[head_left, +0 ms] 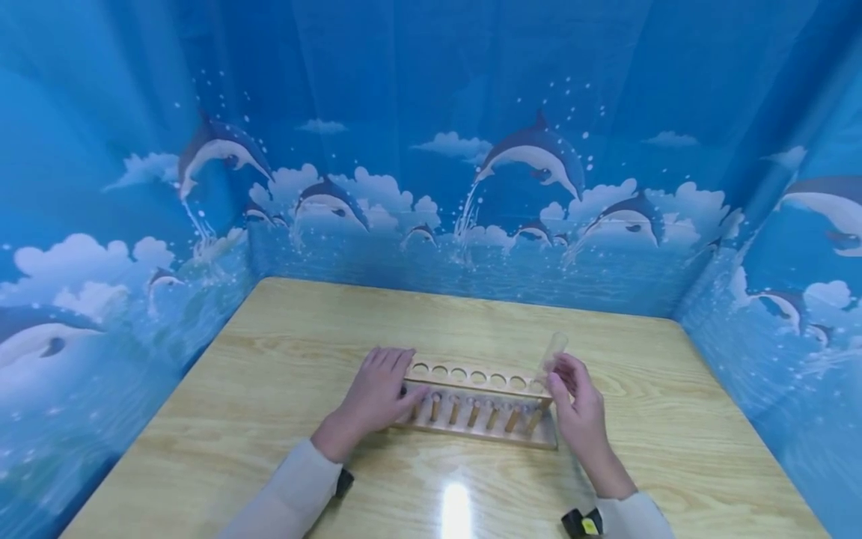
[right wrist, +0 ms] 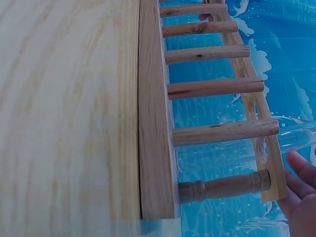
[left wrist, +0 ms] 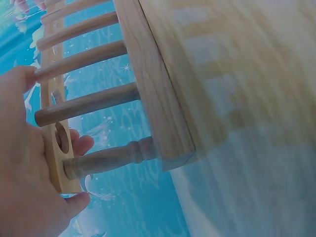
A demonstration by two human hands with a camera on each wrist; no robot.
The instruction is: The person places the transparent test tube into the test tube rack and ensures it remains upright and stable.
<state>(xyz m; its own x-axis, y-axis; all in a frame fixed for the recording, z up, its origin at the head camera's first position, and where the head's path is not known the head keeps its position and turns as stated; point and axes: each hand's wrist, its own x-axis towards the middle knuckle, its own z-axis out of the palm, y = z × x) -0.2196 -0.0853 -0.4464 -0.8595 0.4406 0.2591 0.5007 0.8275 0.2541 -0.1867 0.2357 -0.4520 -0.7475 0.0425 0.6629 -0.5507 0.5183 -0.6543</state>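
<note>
A wooden test tube rack [head_left: 471, 433] stands upright on the table, with a row of round holes along its top bar and a row of pegs in front. My left hand [head_left: 382, 389] grips the left end of that top bar; in the left wrist view the fingers [left wrist: 83, 144] reach round behind it. At the rack's right end, my right hand [head_left: 581, 400] pinches a clear test tube [head_left: 555, 346], which leans slightly to the right over the end hole. The right wrist view shows the tube [right wrist: 298, 136] passing through that hole, with fingertips close beside it.
The rack stands on a light wood-grain table [head_left: 316, 314]. A blue curtain [head_left: 431, 67] printed with dolphins and clouds encloses the table at the back and both sides. Black straps [head_left: 343, 483] show at both wrists.
</note>
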